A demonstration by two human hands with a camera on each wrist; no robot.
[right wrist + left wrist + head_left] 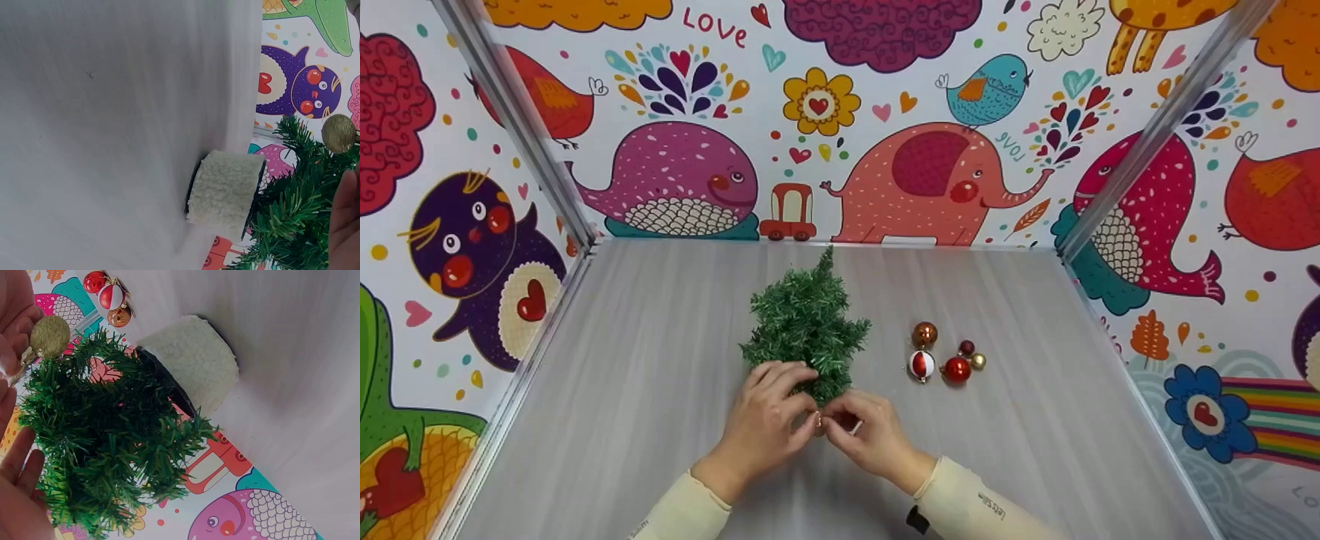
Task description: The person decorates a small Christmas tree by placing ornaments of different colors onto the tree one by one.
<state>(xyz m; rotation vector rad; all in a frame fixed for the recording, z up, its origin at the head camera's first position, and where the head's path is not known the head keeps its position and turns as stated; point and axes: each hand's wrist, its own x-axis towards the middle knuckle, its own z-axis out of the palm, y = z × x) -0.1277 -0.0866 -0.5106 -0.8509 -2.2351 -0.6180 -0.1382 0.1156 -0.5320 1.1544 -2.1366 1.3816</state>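
A small green artificial Christmas tree (pixel 808 322) stands on the table in a pot wrapped in white fleece (pixel 194 357). At its near side, my left hand (pixel 765 412) and right hand (pixel 874 435) meet, fingertips almost touching. Between them is a glittery gold Christmas ball (pixel 50 336), which shows clearly in both wrist views beside the branches. Thumb and forefinger of each hand pinch at the ball's hanger end. The other left fingers lie against the branches. In the head view the fingers hide most of the ball.
Right of the tree lie several Christmas balls: a copper-brown one (pixel 925 334), a red-and-white striped one (pixel 922 364), a red one (pixel 957 369), a small dark red one (pixel 966 347) and a small gold one (pixel 978 361). Cartoon-printed walls (pixel 870 150) enclose the grey table (pixel 645 337).
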